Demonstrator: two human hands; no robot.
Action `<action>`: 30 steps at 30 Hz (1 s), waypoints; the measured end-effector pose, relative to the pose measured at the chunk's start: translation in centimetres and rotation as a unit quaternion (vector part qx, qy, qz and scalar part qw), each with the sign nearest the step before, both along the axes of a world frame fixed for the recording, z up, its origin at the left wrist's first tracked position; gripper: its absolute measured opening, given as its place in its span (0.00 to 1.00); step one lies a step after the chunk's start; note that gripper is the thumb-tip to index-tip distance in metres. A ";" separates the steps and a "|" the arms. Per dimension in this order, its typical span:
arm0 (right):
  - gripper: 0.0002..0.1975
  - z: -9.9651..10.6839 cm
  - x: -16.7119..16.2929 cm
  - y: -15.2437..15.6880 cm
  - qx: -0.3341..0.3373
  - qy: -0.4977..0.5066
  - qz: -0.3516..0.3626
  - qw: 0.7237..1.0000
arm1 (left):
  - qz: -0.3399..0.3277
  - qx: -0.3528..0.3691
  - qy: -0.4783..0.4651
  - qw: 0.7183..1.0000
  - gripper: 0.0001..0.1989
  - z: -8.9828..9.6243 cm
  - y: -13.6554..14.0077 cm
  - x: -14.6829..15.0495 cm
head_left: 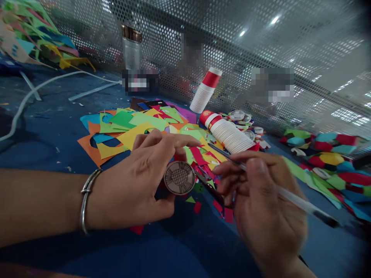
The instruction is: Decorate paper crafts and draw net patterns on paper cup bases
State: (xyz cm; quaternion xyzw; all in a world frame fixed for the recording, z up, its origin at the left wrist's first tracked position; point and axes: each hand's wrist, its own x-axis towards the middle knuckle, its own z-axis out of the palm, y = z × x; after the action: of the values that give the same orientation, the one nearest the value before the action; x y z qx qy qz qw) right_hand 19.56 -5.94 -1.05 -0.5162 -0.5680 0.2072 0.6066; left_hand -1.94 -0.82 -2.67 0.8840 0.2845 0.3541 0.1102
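My left hand [136,177] holds a small round paper cup base [179,177] between thumb and fingers, its flat face turned towards me. Dark lines drawn on that face form a rounded grid with more strokes around it. A bit of red shows behind its upper rim; the rest is hidden by the fingers. In my right hand [266,200] is a pen [301,202] with a clear barrel and a dark end. Its tip points up and left, apart from the cup base. A metal bracelet [87,200] circles my left wrist.
Coloured paper scraps [139,123] are heaped on the blue table [52,150]. Stacked paper cups [228,133] lie on their side, near another leaning stack [205,90]. Behind stand a clear bottle [131,48] and a perforated metal screen [165,42]. A white cable [26,100] curves at left; paper chains [333,158] lie right.
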 end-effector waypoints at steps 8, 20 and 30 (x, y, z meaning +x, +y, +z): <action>0.10 0.1 0.4 1.0 -0.102 -0.183 0.064 0.976 | -0.035 0.084 0.004 0.996 0.38 0.5 0.3 -0.2; 0.10 -0.4 0.1 1.2 -0.124 -0.060 0.143 0.980 | -0.041 0.055 -0.012 0.998 0.35 0.5 0.3 0.0; 0.12 -0.8 0.3 1.1 -0.152 -0.026 0.176 0.972 | -0.076 -0.353 -0.088 0.928 0.37 0.2 1.7 0.0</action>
State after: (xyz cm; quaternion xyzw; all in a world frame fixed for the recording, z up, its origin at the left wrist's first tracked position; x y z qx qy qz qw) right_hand 19.85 -4.86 -1.85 -0.4998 -0.6269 0.3814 0.4602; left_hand -1.97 0.88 -2.45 0.7724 0.3126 0.2974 0.4662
